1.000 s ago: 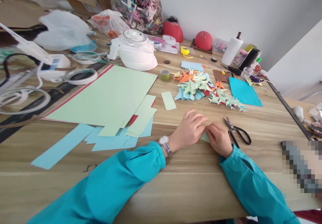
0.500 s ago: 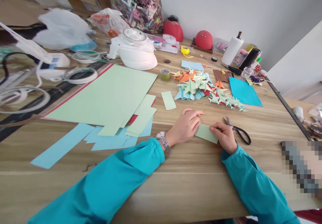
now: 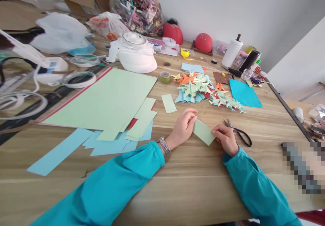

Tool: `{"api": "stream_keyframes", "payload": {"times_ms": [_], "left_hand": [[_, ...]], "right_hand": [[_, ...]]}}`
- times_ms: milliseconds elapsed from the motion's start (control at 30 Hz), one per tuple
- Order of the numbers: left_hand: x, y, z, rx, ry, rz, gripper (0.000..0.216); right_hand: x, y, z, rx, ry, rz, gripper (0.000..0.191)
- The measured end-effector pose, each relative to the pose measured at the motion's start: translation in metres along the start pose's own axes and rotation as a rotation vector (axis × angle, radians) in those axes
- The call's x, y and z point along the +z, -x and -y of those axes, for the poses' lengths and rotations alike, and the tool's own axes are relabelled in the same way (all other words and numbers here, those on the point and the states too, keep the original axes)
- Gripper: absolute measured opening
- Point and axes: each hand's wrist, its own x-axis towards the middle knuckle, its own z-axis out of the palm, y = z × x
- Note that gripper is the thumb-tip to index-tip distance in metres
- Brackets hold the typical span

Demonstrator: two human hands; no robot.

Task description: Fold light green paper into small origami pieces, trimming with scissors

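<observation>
The pale green rectangular slip of thin paper or card (image 3: 203, 132) is stretched between the person's two hands over the wood-grained desk (image 3: 193, 192), to the left of the black-handled metal scissors (image 3: 243, 136); whether its underside touches the desk cannot be told. The left hand (image 3: 185, 125) has its grip closed in a pinch at the slip's upper left end, thumb and forefinger together, with the other fingers loosely curled behind. The right hand (image 3: 225, 136) also has its grip drawn to a small pinch, thumb and fingertips meeting on the right end, near a corner. Most of the slip's face lies bare between them and looks nearly flat. It should be almost weightless, smooth and stiff enough to keep its plane when held at both ends, yet easily bent; a hard squeeze would likely leave a lasting dent or crease, and a sharp tug could tear it. The edges and corners look the best places to take hold, with light fingertip pressure, leaving the middle unmarked. A similar pale green paper rectangle (image 3: 169, 103) lies flat on the desk beyond the left hand; being so thin, it would probably need sliding or lifting by a fingernail at one edge. Farther back, the heap of multicoloured folded paper stars (image 3: 195, 87) looks springy but crushable, with pointed tips likely to bend first.
</observation>
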Motion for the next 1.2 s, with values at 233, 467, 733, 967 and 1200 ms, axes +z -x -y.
{"api": "stream_keyframes", "payload": {"times_ms": [233, 467, 733, 967, 1200], "left_hand": [[0.0, -0.002, 0.005, -0.076, 0.019, -0.074, 0.017], [-0.005, -0.005, 0.006, -0.14, 0.038, -0.135, 0.018], [0.001, -0.002, 0.0, -0.132, 0.112, -0.014, 0.021], [0.002, -0.004, -0.003, -0.261, 0.237, -0.047, 0.025], [0.002, -0.003, -0.003, -0.518, 0.562, -0.052, 0.029]], "right_hand": [[-0.003, 0.001, -0.002, 0.009, -0.021, -0.007, 0.016], [0.0, 0.001, 0.0, -0.083, -0.114, -0.147, 0.02], [0.014, 0.002, 0.002, -0.049, 0.015, -0.014, 0.034], [0.01, 0.002, 0.0, 0.017, -0.038, -0.033, 0.033], [0.013, 0.001, -0.001, 0.075, -0.199, -0.123, 0.038]]}}
